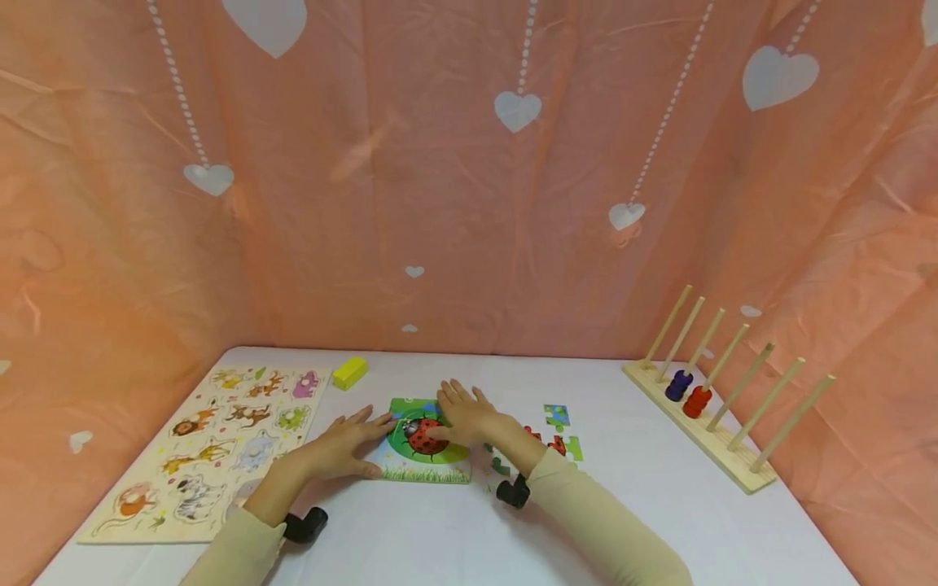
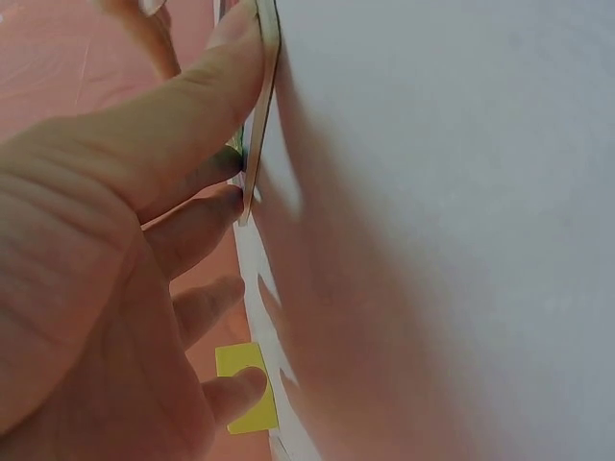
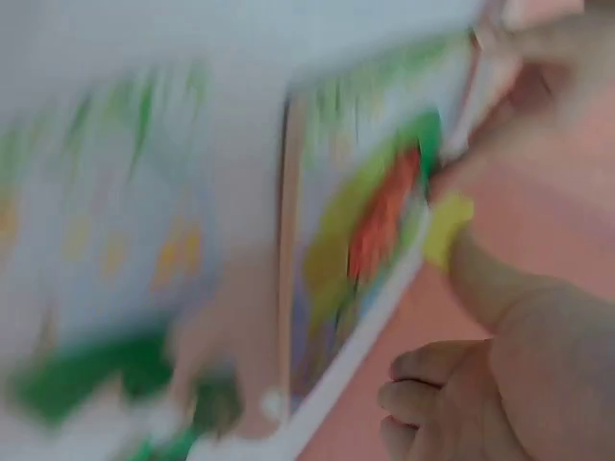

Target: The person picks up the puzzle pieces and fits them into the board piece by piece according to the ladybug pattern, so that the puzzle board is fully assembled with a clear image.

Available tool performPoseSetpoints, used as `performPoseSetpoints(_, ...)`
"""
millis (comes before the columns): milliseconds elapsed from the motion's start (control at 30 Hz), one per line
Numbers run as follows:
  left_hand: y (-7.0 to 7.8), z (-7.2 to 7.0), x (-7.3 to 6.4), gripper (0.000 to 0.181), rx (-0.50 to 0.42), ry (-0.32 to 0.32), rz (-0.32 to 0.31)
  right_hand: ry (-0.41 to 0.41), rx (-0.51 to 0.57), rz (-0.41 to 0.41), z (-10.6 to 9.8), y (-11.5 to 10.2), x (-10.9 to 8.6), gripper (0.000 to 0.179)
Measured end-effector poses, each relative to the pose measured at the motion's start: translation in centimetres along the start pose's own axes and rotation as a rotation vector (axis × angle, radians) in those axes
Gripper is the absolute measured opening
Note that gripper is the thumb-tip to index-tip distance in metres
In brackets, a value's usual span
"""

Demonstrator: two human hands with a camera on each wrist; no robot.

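Observation:
A square ladybug puzzle board (image 1: 428, 465) lies flat on the white table, its picture showing a red ladybug on green. Along its left edge, my left hand (image 1: 344, 446) touches the board with thumb and fingertips, the fingers spread. The left wrist view shows the thumb (image 2: 216, 82) against the board's rim (image 2: 259, 125). My right hand (image 1: 466, 417) is over the board's upper right part and covers some of the picture; whether it touches is unclear. Right of the board lie several loose puzzle pieces (image 1: 557, 417), partly hidden by the right forearm.
An animal peg puzzle (image 1: 249, 415) lies at the left. A yellow block (image 1: 350, 373) sits behind the left hand. At the right stands a wooden peg rack (image 1: 721, 448) with purple rings (image 1: 679, 386) and red rings (image 1: 697, 402). A pink curtain (image 1: 454, 203) hangs behind the table.

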State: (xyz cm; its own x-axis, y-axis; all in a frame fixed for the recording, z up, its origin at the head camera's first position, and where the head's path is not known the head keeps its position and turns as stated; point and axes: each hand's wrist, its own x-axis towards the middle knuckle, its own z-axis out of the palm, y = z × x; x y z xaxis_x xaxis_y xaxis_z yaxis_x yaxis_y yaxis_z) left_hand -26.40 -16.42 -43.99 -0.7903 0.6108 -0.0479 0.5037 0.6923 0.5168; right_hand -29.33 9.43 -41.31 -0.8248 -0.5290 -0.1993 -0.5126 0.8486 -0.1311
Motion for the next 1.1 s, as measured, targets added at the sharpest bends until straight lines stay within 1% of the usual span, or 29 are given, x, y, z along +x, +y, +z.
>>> performPoseSetpoints(100, 0.0, 0.1, 0.1, 0.077, 0.001, 0.008, -0.002, 0.058, 0.037, -0.006, -1.1, 2.6, -0.7, 0.064)
performPoseSetpoints(167, 0.0, 0.0, 0.1, 0.077, 0.005, 0.011, -0.006, 0.099, 0.071, 0.007, -1.7, 4.5, -1.4, 0.053)
performPoseSetpoints(233, 0.0, 0.0, 0.2, 0.077, 0.009, 0.013, -0.010, 0.128, 0.128, 0.044, -2.2, 6.4, -2.0, 0.045)
performPoseSetpoints(300, 0.0, 0.0, 0.2, 0.077, 0.006, 0.013, -0.013, 0.142, 0.189, 0.074, -2.6, 8.3, -2.8, 0.040)
performPoseSetpoints(367, -0.1, 0.0, 0.1, 0.077, 0.000, 0.011, -0.015, 0.165, 0.243, 0.079, -2.7, 10.3, -3.6, 0.035)
performPoseSetpoints(467, -0.1, 0.1, 0.0, 0.077, -0.010, 0.009, -0.015, 0.214, 0.327, 0.023, -2.4, 13.1, -4.6, 0.027)
performPoseSetpoints(567, -0.1, 0.1, 0.0, 0.077, -0.017, 0.005, -0.015, 0.252, 0.403, -0.035, -1.9, 15.2, -5.5, 0.024)
performPoseSetpoints(600, -0.1, 0.1, 0.0, 0.076, -0.016, 0.005, -0.014, 0.255, 0.422, -0.048, -1.7, 15.7, -5.8, 0.023)
performPoseSetpoints(667, 0.0, 0.1, 0.1, 0.076, -0.015, 0.003, -0.013, 0.247, 0.454, -0.043, -1.4, 16.3, -6.2, 0.022)
performPoseSetpoints(867, 0.1, 0.1, 0.0, 0.075, -0.014, 0.001, -0.024, 0.180, 0.522, -0.028, -0.9, 17.0, -6.7, 0.036)
performPoseSetpoints(967, 0.1, 0.1, -0.1, 0.076, -0.017, 0.000, -0.032, 0.165, 0.495, -0.035, -0.6, 17.0, -6.8, 0.040)
performPoseSetpoints(1100, 0.1, 0.1, -0.1, 0.076, -0.010, 0.005, -0.030, 0.149, 0.457, 0.002, -0.4, 16.8, -7.1, 0.042)
